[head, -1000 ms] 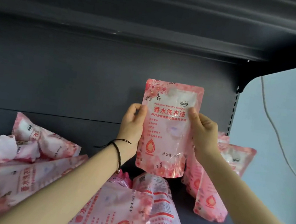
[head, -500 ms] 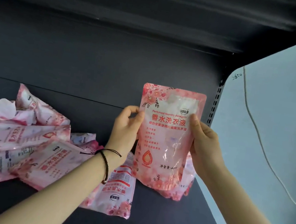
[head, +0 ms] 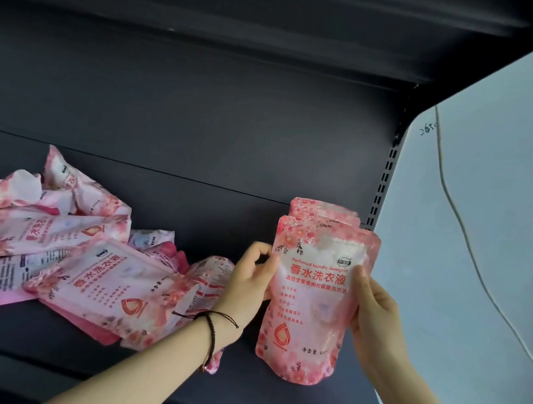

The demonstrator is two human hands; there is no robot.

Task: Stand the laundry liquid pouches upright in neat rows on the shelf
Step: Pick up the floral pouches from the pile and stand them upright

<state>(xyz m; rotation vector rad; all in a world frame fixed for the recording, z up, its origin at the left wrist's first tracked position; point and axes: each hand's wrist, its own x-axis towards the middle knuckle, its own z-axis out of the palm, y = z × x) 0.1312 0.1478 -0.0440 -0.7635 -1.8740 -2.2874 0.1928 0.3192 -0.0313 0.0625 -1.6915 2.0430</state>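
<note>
Nearest the camera, two bare forearms reach up onto the dark shelf (head: 264, 395). The left hand (head: 247, 285), with a black cord bracelet (head: 210, 323) at the wrist, pinches the left edge of a pink laundry liquid pouch (head: 311, 298) between thumb and fingers (head: 262, 253). The right hand (head: 376, 315) grips the right edge, thumb laid across the printed front. Both hands are closed on this one pouch, holding it by its sides, probably so the base can spread flat and the label faces outward.

The pouch stands upright at the shelf's right end, its rounded bottom at or just above the shelf surface; actual contact cannot be told. Holding both edges likely steadies a soft, liquid-filled bag that would slump if released off balance.

Just behind it, the tops of more upright pouches (head: 324, 210) show, so it seems to be going in as the front of a row against the slotted upright (head: 385, 171).

To the left, well apart from the row, a loose heap of pouches (head: 54, 246) lies flat and overlapping, waiting to be stood. Beyond everything is the shelf's dark back panel (head: 202, 116).
</note>
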